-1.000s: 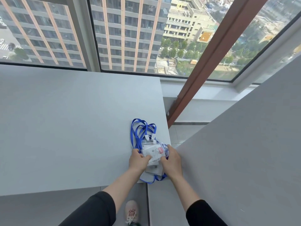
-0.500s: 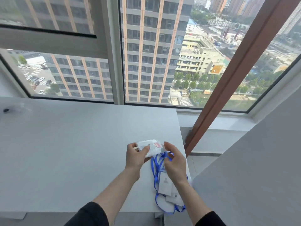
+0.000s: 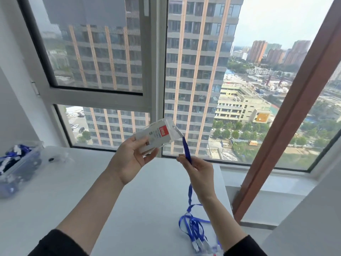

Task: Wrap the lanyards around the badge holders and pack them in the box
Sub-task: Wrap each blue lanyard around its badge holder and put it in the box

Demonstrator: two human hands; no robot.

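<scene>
My left hand (image 3: 132, 157) grips a clear badge holder (image 3: 158, 134) with a red label, raised in front of the window. A blue lanyard (image 3: 186, 149) runs from the holder's clip down to my right hand (image 3: 198, 168), which pinches the strap. Below that hand the strap hangs to a pile of more blue lanyards and holders (image 3: 193, 231) at the white table's near right edge. A clear plastic box (image 3: 17, 170) with wrapped blue lanyards inside stands at the table's far left.
The white table (image 3: 88, 191) reaches the window sill. A small clear item with a dark spot (image 3: 52, 159) lies beside the box. A brown window post (image 3: 287, 115) rises at right, and a grey panel (image 3: 310, 222) stands at the lower right.
Both hands have lifted one badge holder up off the pile and drawn its lanyard taut between them. The view has tilted up, bringing the box into sight at left.
</scene>
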